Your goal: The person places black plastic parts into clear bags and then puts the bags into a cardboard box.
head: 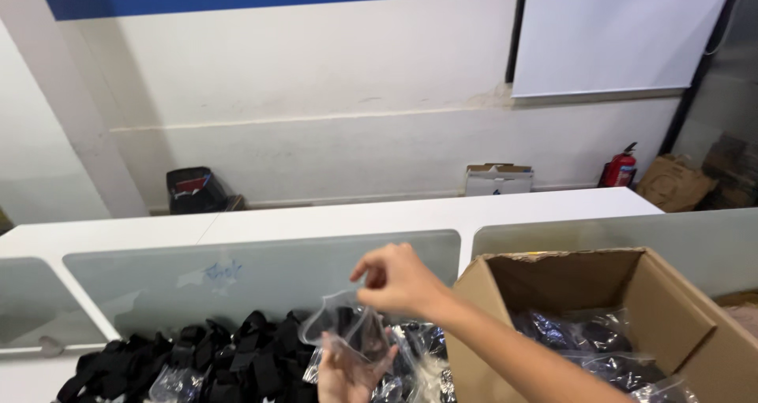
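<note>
Presently the right hand point(399, 278) is reaching across from the cardboard box point(667, 308) side, its thumb and fingertips pinched together on the top edge of a clear plastic bag point(347, 328), which is hanging in the air just left of the box and above the heap on the desk. The left hand point(347, 375) is rising from below, fingers spread apart and pressing into the lower part of the same bag, apparently working its mouth open; whether those fingers are inside the bag or only behind it cannot be told, since the film is see-through and the picture cuts off there. Left of the box, a pile of black straps point(197, 363) is lying loose on the white desk point(332, 217), and a few bagged items point(414, 356) are resting between that pile and the box. Inside the box, more filled bags point(592, 340) are sitting in a shiny layer. Behind the box a frosted glass divider point(260, 277) is running along the desk. In my judgement the handling is going best when the upper pinch is holding only one layer of film, while the lower hand is keeping the opening wide and the bag close over the straps, well away from the box's rough edge.
</note>
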